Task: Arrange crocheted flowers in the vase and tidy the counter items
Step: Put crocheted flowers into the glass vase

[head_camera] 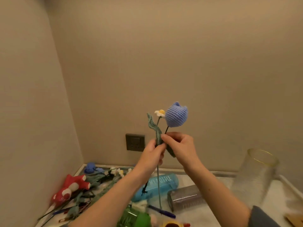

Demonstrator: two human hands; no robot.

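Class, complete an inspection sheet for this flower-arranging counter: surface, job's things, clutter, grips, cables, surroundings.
Surface: pale counter, cluttered.
Job's things: blue crocheted tulip and white crocheted daisy held up; clear ribbed glass vase upright at right; loose crocheted flowers heaped left.
Clutter: red-and-white toy, blue plastic bottle lying down, clear plastic case, blue pen.
Grips: left hand holds the daisy's stem; right hand pinches the tulip's stem.
Cables: nothing seen.
Surroundings: beige walls, dark wall socket.

- blue tulip (176, 114): crocheted yarn, matt, ribbed stitches
- daisy (159, 113): white and yellow yarn, fuzzy
- leaf (153, 126): green knit, matt
- vase (255, 176): clear ribbed glass, glossy, gold-tinted rim
- water bottle (161, 185): translucent blue plastic, smooth
- red toy (69, 189): glossy
- counter (275, 199): pale, smooth
- wall socket (135, 142): dark, satin
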